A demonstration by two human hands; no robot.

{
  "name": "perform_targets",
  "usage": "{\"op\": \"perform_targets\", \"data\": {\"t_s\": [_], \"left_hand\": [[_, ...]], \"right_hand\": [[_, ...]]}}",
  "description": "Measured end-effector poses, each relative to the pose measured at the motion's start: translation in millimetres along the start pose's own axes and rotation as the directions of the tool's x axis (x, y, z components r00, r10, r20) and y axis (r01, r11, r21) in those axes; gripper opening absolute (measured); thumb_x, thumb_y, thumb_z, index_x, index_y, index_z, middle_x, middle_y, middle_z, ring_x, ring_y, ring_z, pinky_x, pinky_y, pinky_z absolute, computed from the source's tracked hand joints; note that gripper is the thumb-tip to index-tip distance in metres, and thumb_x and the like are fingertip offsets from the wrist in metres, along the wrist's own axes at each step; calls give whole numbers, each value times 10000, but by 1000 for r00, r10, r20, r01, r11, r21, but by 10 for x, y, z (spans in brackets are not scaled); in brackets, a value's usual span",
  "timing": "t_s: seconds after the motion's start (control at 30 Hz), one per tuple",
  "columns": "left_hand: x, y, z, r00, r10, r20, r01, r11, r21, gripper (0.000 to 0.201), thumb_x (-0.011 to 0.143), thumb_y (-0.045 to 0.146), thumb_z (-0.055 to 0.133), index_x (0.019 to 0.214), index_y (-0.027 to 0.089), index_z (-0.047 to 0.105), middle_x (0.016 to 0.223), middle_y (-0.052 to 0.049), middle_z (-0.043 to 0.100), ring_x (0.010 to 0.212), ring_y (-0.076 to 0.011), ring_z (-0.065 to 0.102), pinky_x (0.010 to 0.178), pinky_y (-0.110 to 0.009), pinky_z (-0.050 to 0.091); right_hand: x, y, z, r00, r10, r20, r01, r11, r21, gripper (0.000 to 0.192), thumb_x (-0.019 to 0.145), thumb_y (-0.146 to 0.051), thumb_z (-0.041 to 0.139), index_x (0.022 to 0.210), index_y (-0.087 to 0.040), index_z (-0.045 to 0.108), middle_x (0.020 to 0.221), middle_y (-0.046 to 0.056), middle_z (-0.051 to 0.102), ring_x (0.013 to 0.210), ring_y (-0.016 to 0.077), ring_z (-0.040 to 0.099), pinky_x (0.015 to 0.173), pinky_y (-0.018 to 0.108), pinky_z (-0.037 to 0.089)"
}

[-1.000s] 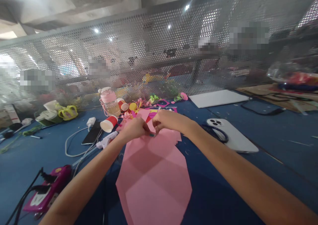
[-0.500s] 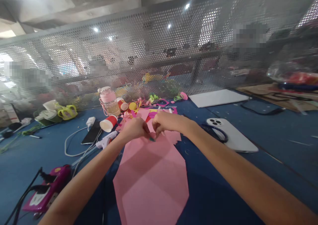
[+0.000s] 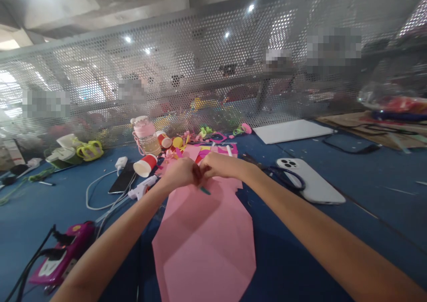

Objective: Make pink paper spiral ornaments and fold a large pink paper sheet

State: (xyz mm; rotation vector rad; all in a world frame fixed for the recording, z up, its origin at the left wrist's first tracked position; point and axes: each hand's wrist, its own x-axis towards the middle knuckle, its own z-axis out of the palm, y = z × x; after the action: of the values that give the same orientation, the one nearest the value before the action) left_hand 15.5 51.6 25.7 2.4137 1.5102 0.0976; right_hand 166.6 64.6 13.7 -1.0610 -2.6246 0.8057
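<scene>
Left hand (image 3: 181,173) and right hand (image 3: 216,165) fingers pinched shut together on a small green strip (image 3: 204,190) above pink paper (image 3: 203,239); firm, even pinching advisable.

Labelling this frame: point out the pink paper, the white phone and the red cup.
pink paper (image 3: 203,244), head view, middle of the sheet
white phone (image 3: 315,187), head view, middle of its back
red cup (image 3: 147,165), head view, its red side

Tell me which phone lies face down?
The white phone by the right forearm: its camera lenses face up. The dark phone near the red cup shows its screen.
</scene>
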Motion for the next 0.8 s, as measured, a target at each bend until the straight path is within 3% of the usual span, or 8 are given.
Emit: {"op": "perform_targets", "data": {"t_s": [0.1, 0.2, 0.3, 0.37, 0.63, 0.8], "left_hand": [[4, 8, 20, 1000, 10, -19, -11, 1000, -21, 147, 534, 166, 643, 678, 147, 663, 614, -1, 664, 603, -148, 606, 521, -195, 404], [16, -9, 68, 999, 12, -38, -15, 998, -68, 299, 510, 152, 657, 807, 141, 630, 636, -1, 670, 631, -152, 621, 529, -192, 427], [28, -40, 109, 999, 13, -40, -17, 996, -91, 434, 499, 150, 665, 925, 135, 583, 645, -3, 672, 643, -157, 627, 522, -194, 435], [29, -51, 105, 1000, 22, -19, -24, 995, -100, 423, 511, 156, 660, 927, 133, 582, 651, -6, 673, 639, -153, 628, 514, -190, 432], [-18, -13, -83, 980, 44, 192, -29, 997, -78, 231, 567, 207, 645, 784, 133, 672, 719, -29, 691, 676, -157, 625, 522, -185, 419], [10, -41, -37, 982, -2, 186, 22, 994, -105, 221, 574, 147, 615, 784, 135, 681, 730, -19, 691, 688, -141, 623, 527, -165, 423]], "right_hand": [[29, 122, 38, 999, 44, -2, -43, 997, 65, 152, 658, -281, 574, 680, -154, 656, 542, -36, 511, 488, 76, 392, 470, 205, 270], [50, 221, 54, 994, 78, 70, -85, 991, 107, 213, 643, -356, 589, 596, -148, 606, 476, -57, 415, 444, 65, 334, 438, 205, 236], [57, 240, 53, 994, 20, 110, -34, 991, 133, 216, 645, -348, 582, 571, -145, 583, 449, -72, 351, 427, 58, 288, 426, 205, 211], [55, 225, 48, 995, -15, 103, 0, 990, 143, 207, 645, -333, 576, 565, -142, 580, 443, -76, 329, 423, 56, 267, 420, 206, 198], [56, 197, 42, 991, 9, 132, -17, 998, 61, 168, 637, -178, 507, 685, -137, 662, 484, -63, 421, 455, 60, 315, 457, 197, 249], [34, 118, 38, 989, 64, 134, -67, 998, 16, 163, 627, -221, 578, 729, -153, 686, 511, -51, 497, 450, 60, 333, 446, 200, 242]]}}
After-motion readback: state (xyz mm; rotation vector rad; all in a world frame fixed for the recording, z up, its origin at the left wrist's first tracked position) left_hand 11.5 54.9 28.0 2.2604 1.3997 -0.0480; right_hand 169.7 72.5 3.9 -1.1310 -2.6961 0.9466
